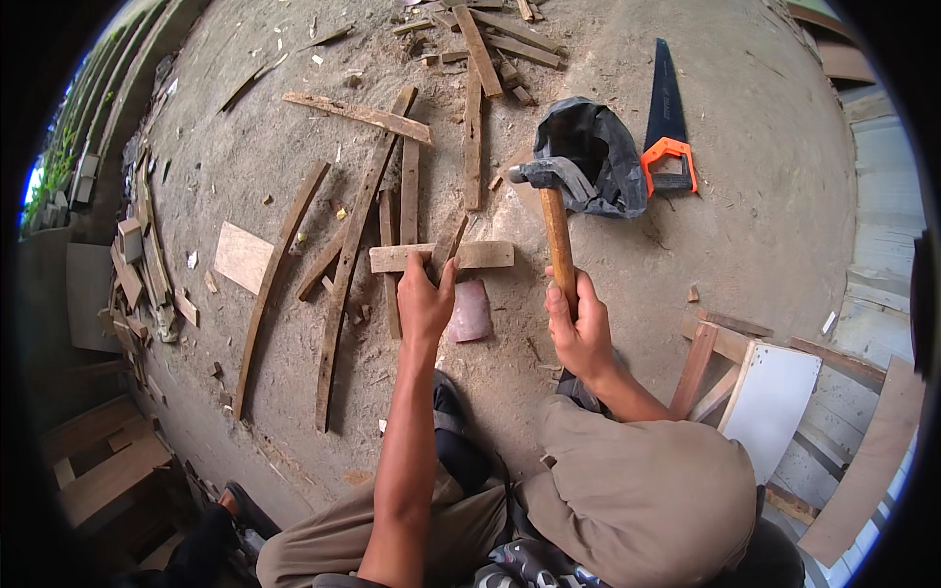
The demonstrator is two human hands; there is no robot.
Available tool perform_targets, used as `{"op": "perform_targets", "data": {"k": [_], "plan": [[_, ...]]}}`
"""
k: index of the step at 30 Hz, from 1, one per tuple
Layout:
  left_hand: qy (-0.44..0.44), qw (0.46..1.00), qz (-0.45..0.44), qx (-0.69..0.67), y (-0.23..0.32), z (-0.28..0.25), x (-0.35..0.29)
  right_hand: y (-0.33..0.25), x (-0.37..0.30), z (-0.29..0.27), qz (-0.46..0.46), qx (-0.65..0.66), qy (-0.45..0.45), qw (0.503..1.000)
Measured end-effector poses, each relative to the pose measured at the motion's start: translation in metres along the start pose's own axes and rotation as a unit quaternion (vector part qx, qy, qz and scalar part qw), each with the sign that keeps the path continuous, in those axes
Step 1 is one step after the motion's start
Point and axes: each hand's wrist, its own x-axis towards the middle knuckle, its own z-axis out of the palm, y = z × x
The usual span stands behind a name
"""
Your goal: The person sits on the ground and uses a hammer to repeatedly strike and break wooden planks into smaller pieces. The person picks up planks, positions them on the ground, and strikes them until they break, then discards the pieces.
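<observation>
My right hand [582, 328] is wrapped round the wooden handle of a claw hammer [557, 233]. The hammer's head points away from me, in front of a black plastic bag [619, 162]. To the left, my left hand [425, 300] grips a short wood strip [451, 237] between thumb and fingers. That strip lies across a short wooden board [490, 255] set crosswise on the ground, and my fingers touch the board too. Whether the two pieces are joined cannot be seen. Just right of my left hand lies a pinkish flat block [470, 312].
A handsaw [667, 118] with an orange handle lies beyond the bag. Long wood strips [279, 284] and a plywood piece [244, 257] are spread at left, with a scrap pile [490, 49] farther off. A white-faced panel [772, 402] stands at right. Another person's foot [250, 510] shows lower left.
</observation>
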Motion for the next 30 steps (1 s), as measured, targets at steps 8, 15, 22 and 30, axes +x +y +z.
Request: {"op": "perform_targets", "data": {"k": [8,15,22,30], "plan": [[-0.105,0.969,0.072,0.214,-0.005,0.016,-0.008,0.022,0.005,-0.007,-0.049,-0.176,-0.073,0.980],[-0.195,0.938,0.075,0.279,0.015,-0.004,0.008,-0.026,0.022,-0.009,-0.060,-0.215,-0.122,0.967],[-0.223,0.918,0.079,0.317,0.020,0.002,0.013,-0.005,0.032,-0.015,-0.042,-0.258,-0.154,0.953],[-0.184,0.895,0.116,0.389,0.015,0.005,0.006,-0.060,0.030,-0.010,-0.086,-0.196,-0.094,0.972]]}}
